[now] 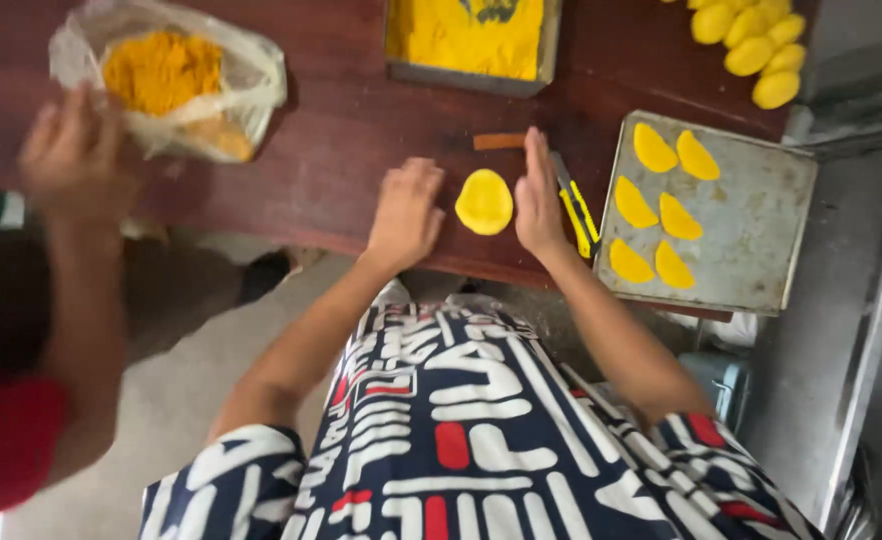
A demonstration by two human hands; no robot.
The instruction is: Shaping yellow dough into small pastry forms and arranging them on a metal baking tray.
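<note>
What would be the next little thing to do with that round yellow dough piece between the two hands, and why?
Probably fold the yellow dough disc in half. It lies flat and round on the wooden table, with the left hand and right hand empty on either side of it, while the pieces on the metal tray are already half-moon shaped.

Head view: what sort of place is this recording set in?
Probably a small food-making workshop or kitchen: a metal tray of folded yellow dough pieces, a pan of yellow filling, and a dough round between the left hand and right hand.
</note>
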